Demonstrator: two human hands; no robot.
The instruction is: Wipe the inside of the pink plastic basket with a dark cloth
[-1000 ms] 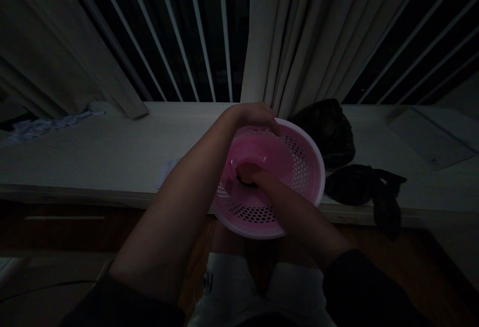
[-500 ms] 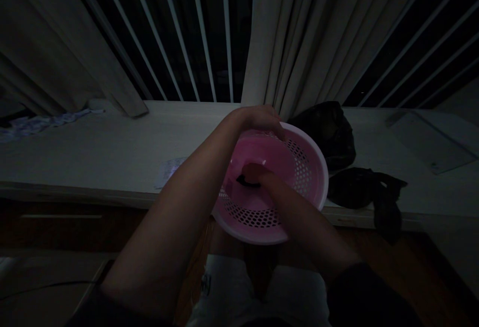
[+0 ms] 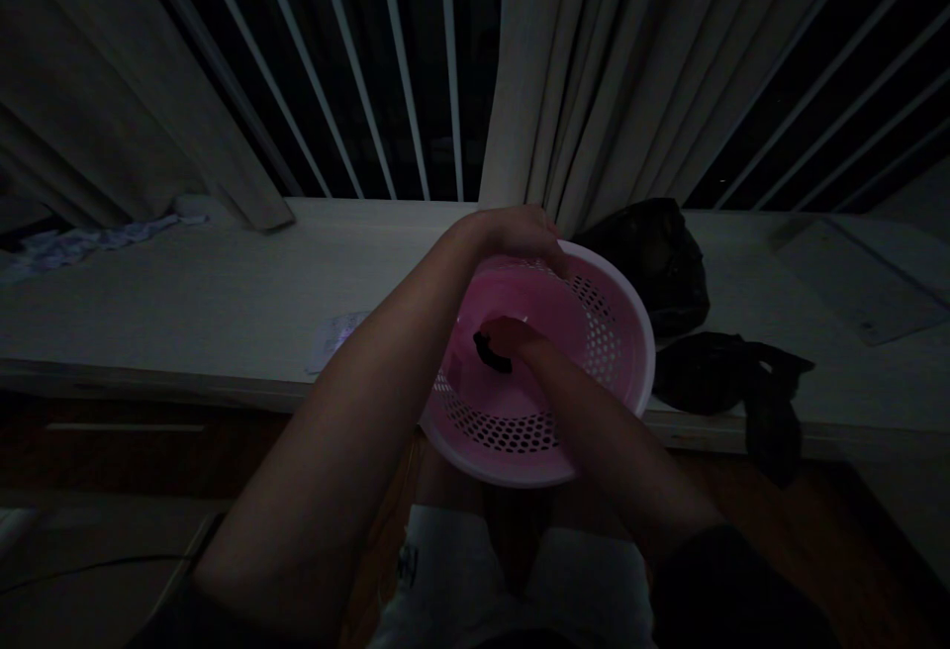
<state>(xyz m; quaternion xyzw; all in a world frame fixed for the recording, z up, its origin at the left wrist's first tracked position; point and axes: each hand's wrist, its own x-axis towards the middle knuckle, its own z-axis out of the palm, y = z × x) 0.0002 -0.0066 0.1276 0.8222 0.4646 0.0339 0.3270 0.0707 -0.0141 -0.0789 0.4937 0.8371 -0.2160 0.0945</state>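
A pink plastic basket (image 3: 534,291) with rows of holes is tilted toward me over the front edge of the ledge. My left hand (image 3: 523,233) is closed over its far rim. Reaching inside, my right hand (image 3: 509,335) is closed around a small black thing (image 3: 493,356), perhaps a cloth, held low against the basket's inner wall. Dim light and the hand itself hide most of that thing.
A black plastic bag (image 3: 657,263) sits on the pale ledge (image 3: 244,303) right of the basket. Another black bag (image 3: 734,377) hangs partly over the edge. Printed paper (image 3: 333,337) lies left; a flat clear panel (image 3: 868,278) rests far right. Curtains (image 3: 564,65) hang behind.
My right hand has shifted slightly inside the basket, and the black thing has turned and moved a little to the right. My left hand keeps its hold on the rim.
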